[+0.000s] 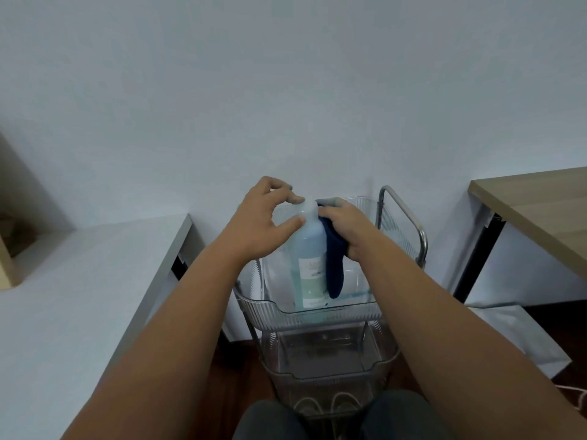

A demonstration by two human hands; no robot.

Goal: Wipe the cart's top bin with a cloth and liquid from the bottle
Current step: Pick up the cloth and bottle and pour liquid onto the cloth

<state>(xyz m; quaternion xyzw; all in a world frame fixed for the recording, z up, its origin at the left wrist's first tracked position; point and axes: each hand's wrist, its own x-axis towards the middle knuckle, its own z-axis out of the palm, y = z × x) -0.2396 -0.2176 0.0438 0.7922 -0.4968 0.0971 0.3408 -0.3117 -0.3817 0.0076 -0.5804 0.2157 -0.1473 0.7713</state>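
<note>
A seated person leans over a clear ribbed plastic rolling cart [320,315] standing between a pale grey counter [79,281] on the left and a wood-topped counter [533,204] on the right. In the cart's top bin [276,308] stands a tall translucent bottle of pale blue liquid [309,258], upright and near the bin's middle. The left hand [266,217] is narrowed, thumb and fingertips pinched around the bottle's white cap [308,207]. The right hand [344,228] is closed on a dark blue cloth [333,268], pressing it against the bottle's shoulder while the loose end hangs down the bottle's right side toward the bin floor. A thin blue streak shows on the bin floor at right. The bottle looks nearly full, so it is likely heavy and smooth-sided; the narrow neck and shoulder seem the surest place to hold it. The cloth appears soft and limp, best bunched in the palm.
</note>
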